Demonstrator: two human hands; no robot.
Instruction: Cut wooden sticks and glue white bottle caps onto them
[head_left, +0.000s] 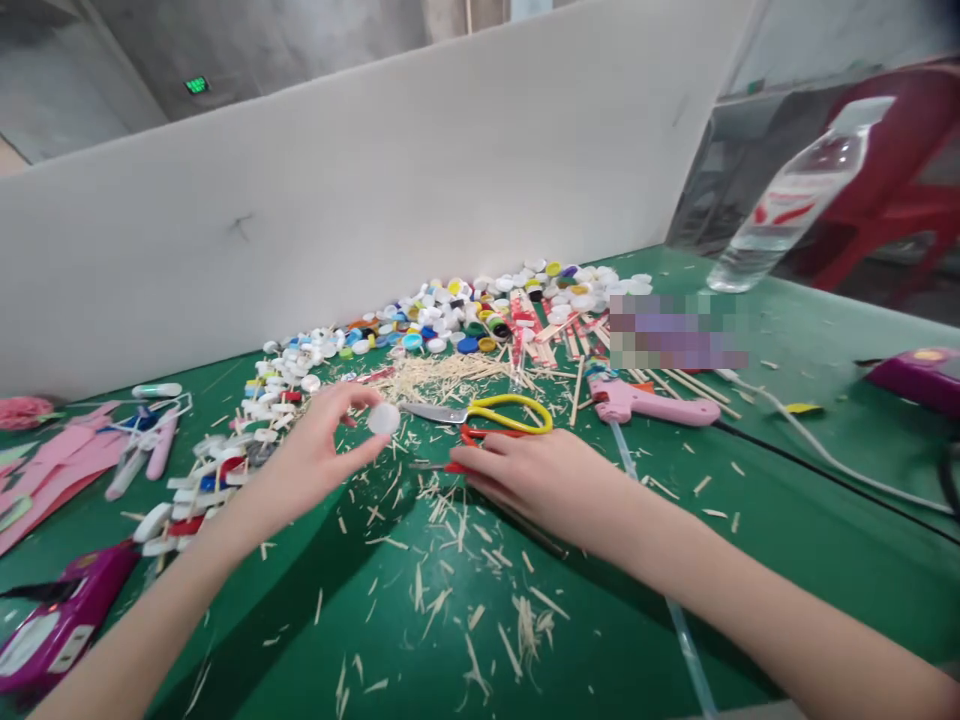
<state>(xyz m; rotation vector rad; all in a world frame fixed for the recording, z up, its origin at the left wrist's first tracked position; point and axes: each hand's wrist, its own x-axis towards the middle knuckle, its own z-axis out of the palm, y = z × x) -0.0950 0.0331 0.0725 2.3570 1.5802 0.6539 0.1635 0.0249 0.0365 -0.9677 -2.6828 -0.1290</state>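
Between the thumb and fingers of my left hand (341, 440) is a round whitish bottle cap (383, 420), held above the green table (300, 620). My right hand (517, 475) lies low over the table, its fingers curled on a red-handled tool (457, 467) with a thin metal tip; the palm hides most of it. Just beyond that hand are scissors with yellow handles (517, 412), their blades pointing left toward the cap. Split wood slivers (450, 378) are scattered around both hands.
Bottle caps (450, 310) are piled along the white partition (375, 180). A pink glue gun (652, 405) with a cord lies right, near a water bottle (802, 200). Pink strips (52, 460) and a purple device (67, 620) are at left.
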